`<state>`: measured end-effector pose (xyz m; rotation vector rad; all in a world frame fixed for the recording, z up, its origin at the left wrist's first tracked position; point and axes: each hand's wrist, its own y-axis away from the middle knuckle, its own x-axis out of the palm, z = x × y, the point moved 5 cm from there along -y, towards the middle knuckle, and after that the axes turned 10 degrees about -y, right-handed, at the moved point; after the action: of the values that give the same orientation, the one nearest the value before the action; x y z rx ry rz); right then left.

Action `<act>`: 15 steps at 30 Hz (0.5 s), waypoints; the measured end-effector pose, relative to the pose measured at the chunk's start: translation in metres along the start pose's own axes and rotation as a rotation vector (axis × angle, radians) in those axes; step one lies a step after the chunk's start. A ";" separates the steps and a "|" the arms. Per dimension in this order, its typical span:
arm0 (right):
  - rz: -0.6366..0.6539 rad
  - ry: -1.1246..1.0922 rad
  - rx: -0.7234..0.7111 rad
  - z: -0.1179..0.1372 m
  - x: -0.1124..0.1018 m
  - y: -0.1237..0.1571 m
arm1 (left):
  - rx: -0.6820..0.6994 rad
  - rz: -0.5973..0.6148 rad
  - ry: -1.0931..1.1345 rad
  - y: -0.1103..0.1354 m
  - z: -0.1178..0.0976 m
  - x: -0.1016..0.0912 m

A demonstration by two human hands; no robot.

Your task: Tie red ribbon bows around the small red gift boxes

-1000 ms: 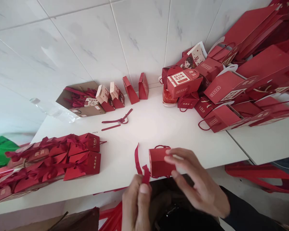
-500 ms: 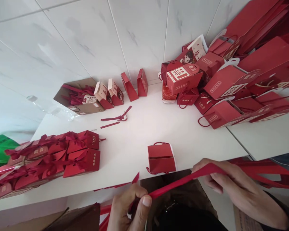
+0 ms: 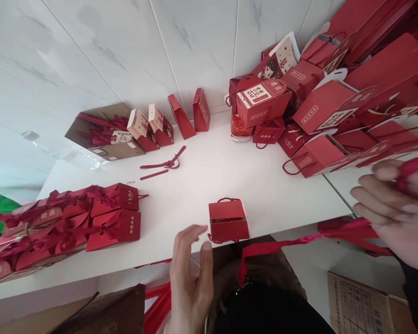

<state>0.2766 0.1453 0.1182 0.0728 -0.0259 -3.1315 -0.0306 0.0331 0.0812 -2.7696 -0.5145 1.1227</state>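
A small red gift box (image 3: 229, 221) stands near the front edge of the white table (image 3: 209, 181). My left hand (image 3: 190, 278) hovers just in front of it, fingers apart and holding nothing. Far out at the right, my right hand (image 3: 393, 208) is closed on a red ribbon (image 3: 292, 243). The ribbon trails from that hand down and left to below the table's edge, where its loose end hangs in front of my dark clothing.
A stack of flat red boxes with bows (image 3: 66, 225) lies at the left. A cardboard box of ribbons (image 3: 102, 137) and small upright boxes (image 3: 160, 125) line the wall. Red gift bags (image 3: 334, 106) are piled at the right. Loose ribbons (image 3: 163, 164) lie mid-table.
My left hand let go of the ribbon and opened. My right hand pulled the ribbon far out to the right and upward. The small box stayed put.
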 end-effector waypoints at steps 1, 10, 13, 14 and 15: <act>0.018 -0.163 0.126 -0.010 0.007 0.000 | 0.060 -0.008 -0.065 -0.006 0.001 0.002; 0.383 -0.168 0.489 -0.069 0.108 0.023 | 0.483 0.107 -0.386 -0.023 -0.010 0.049; 0.391 -0.148 0.477 -0.074 0.117 0.022 | 0.456 0.157 -0.330 -0.023 -0.009 0.058; 0.399 -0.148 0.480 -0.076 0.120 0.022 | 0.429 0.169 -0.306 -0.023 -0.008 0.060; 0.411 -0.153 0.485 -0.077 0.124 0.021 | 0.389 0.179 -0.274 -0.023 -0.007 0.060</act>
<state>0.1568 0.1214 0.0359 -0.1503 -0.7013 -2.6431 0.0084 0.0755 0.0521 -2.3751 -0.0553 1.4717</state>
